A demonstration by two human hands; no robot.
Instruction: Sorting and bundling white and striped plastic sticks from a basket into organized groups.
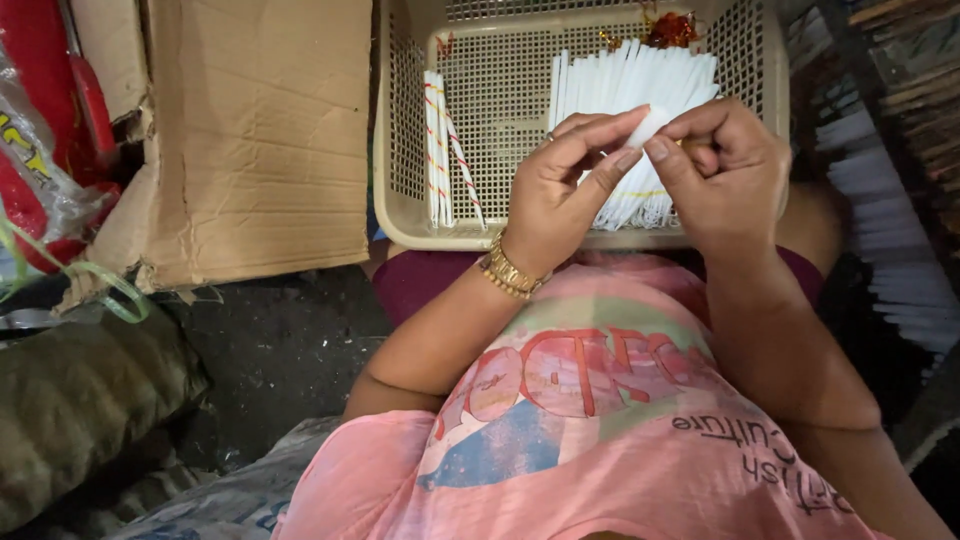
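Fingers of both the left hand (560,195) and right hand (725,170) pinch one white paper tube (648,124), center-top of frame. Beige plastic basket (400,215) sits right behind, holding more tubes.

We find open room in the basket's (400,215) bare middle, between the striped sticks (440,150) on the left and the white sticks (630,85) on the right. Its walls and the cardboard box (260,130) hem the sides.

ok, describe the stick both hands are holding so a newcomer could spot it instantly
Start at the beige mesh basket on the lap. Just over its near rim, the left hand and right hand pinch one white stick between their fingertips. Unlike the white pile and the red-striped sticks, it is lifted up.
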